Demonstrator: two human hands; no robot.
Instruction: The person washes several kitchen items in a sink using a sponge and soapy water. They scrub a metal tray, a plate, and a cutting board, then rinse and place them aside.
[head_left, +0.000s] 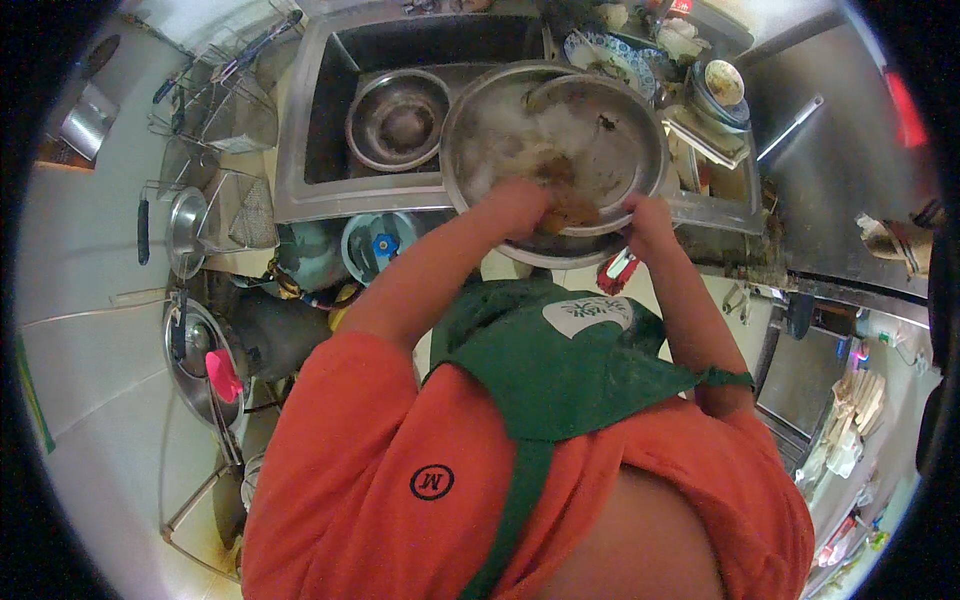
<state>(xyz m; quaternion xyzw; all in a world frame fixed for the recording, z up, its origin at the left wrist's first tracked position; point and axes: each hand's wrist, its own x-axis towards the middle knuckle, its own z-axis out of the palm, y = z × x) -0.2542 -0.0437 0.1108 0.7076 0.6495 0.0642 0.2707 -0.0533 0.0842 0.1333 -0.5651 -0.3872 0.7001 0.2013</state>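
A large round stainless-steel basin straddles the front of the sink, its near edge overhanging. Inside it lies a smaller round metal pan, tilted and soiled, with whitish foam to its left. My right hand grips the near-right rim of this pan. My left hand is lowered into the left side of the basin, beside a brownish patch. Blur hides its fingertips, so whether it holds anything cannot be told.
Another metal bowl sits in the left sink bowl. Stacked dishes and a blue-patterned plate crowd the right. Wire fry baskets stand at left. A red-bristled brush shows below the basin, a gas cylinder under the counter.
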